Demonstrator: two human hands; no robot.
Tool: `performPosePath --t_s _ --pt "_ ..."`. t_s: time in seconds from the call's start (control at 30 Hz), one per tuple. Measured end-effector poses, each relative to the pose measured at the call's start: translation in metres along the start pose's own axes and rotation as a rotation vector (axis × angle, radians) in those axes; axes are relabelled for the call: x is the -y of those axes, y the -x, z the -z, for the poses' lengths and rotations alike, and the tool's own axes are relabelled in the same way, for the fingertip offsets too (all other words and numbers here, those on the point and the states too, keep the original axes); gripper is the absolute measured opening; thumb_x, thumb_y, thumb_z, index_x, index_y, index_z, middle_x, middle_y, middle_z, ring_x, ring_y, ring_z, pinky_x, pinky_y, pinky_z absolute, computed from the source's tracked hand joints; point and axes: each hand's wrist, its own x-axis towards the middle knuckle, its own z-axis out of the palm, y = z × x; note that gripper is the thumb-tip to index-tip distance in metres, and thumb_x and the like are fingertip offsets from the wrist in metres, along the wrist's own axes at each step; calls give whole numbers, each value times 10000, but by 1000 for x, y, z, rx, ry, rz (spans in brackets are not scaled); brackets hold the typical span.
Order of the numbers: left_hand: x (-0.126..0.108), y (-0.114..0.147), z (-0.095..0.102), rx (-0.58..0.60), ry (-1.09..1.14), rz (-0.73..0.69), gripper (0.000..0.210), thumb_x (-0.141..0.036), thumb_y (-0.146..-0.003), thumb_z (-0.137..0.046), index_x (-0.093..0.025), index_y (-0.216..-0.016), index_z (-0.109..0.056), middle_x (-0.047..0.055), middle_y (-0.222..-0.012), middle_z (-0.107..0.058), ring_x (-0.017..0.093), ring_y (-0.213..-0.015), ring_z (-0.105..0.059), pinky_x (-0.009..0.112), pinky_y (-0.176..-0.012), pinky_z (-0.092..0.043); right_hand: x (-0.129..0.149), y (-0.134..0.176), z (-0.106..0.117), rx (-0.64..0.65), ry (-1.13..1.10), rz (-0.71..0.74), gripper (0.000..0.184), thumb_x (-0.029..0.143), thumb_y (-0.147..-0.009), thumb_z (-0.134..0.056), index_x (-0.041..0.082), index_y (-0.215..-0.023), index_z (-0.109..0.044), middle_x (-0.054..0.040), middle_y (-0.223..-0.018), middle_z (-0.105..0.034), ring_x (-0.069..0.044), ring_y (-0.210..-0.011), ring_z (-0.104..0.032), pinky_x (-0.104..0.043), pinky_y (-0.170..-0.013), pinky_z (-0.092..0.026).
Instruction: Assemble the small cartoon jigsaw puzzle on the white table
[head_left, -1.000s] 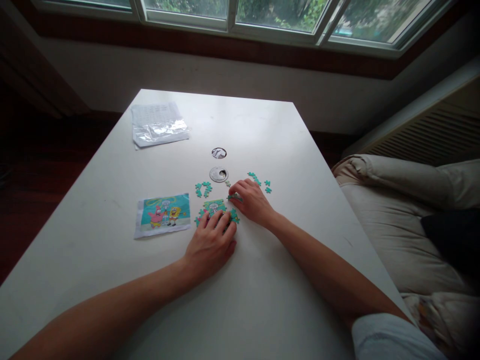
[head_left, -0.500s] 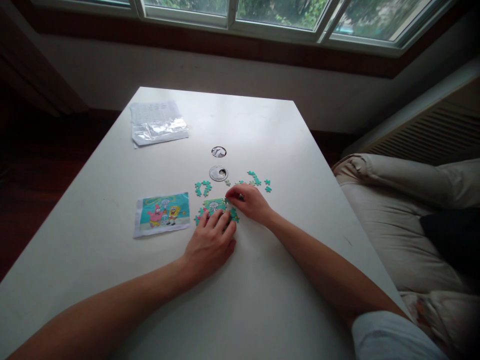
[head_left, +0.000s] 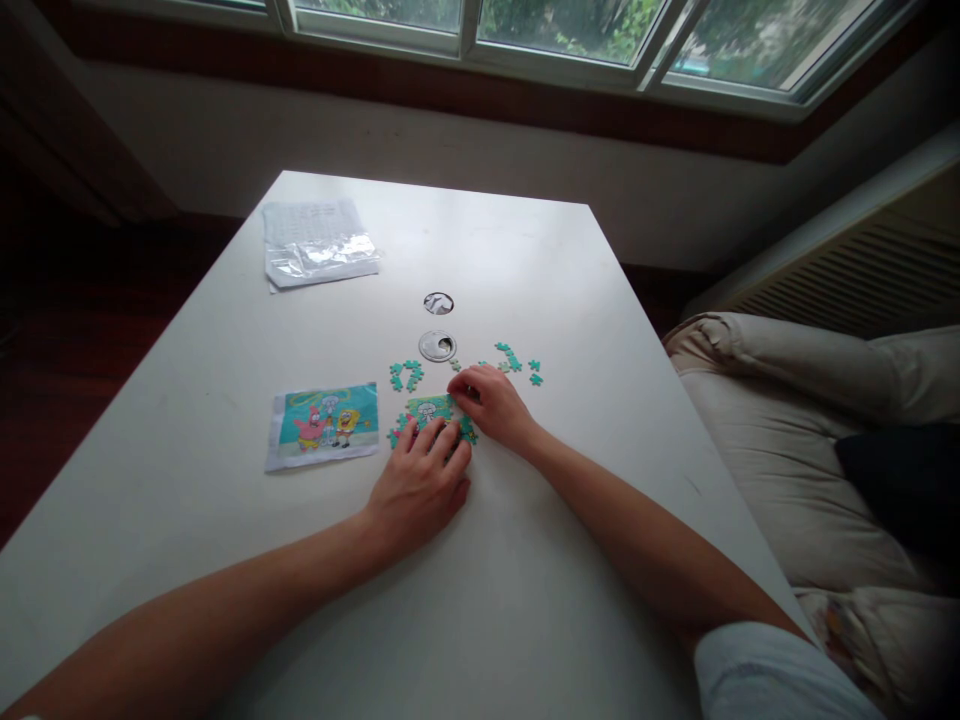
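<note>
At the lower right of the frame, a pale sleeve [head_left: 772,670] covers part of the right arm, which reaches over the white bench [head_left: 570,600]. Near the centre, the left hand [head_left: 418,485] lies palm down with its fingers slightly spread, their tips on the partly joined puzzle [head_left: 429,408]. Left of that hand lies a picture card [head_left: 328,425] with cartoon figures on a teal ground. The right hand [head_left: 493,407] has its thumb and fingers bunched at the puzzle's upper right edge; whether they pinch a piece cannot be told. Just beyond, small green pieces [head_left: 413,372] form a loose ring, and more teal pieces [head_left: 513,359] lie scattered right of centre. Farther up sit a round grommet [head_left: 429,347] and a round opening [head_left: 438,303]. A clear plastic sleeve with paper [head_left: 322,255] lies at the upper left, and a window [head_left: 562,30] spans the top.
</note>
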Motion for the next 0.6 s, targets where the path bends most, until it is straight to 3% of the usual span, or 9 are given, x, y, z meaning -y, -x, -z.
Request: performPosePath --t_s 0.6 --pt "1 1 -2 -10 9 -5 366 -302 -945 -546 -168 -1283 -584 159 -1467 -529 341 -1358 -472 564 -1142 -356 0 2 -3 -6 67 39 92 160 -907 -632 225 -891 -696 -37 -865 -623 -207 -883 -526 -347 -859 -414"
